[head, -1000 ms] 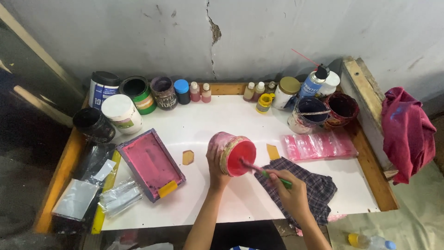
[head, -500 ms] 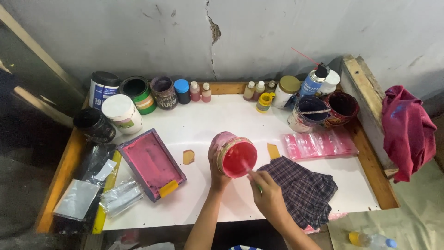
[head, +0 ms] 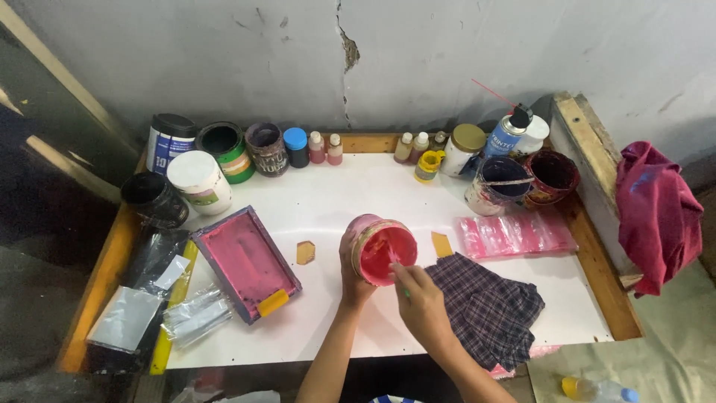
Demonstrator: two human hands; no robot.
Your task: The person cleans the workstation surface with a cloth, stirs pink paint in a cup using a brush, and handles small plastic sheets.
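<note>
My left hand [head: 352, 267] grips a small round tub of red paint [head: 378, 248], tilted toward me over the white tabletop [head: 350, 198]. My right hand [head: 420, 301] holds a thin stick-like tool [head: 397, 270] whose tip reaches into the red paint at the tub's mouth. A dark plaid cloth [head: 488, 310] lies just right of my right hand. A pink-stained rectangular frame [head: 245, 261] with a yellow patch lies to the left.
Paint cans, jars and small bottles line the back edge, with a blue spray can [head: 506, 133] and two open pots [head: 522, 179] at the right. Pink plastic bags [head: 514, 233] lie right of the tub. Foil packets [head: 134, 313] sit far left. A red garment [head: 656, 213] hangs off the right side.
My right hand drew back toward me, then returned to the tub, and the tool's tip is in the paint again. The tub's opening has tipped more toward me.
</note>
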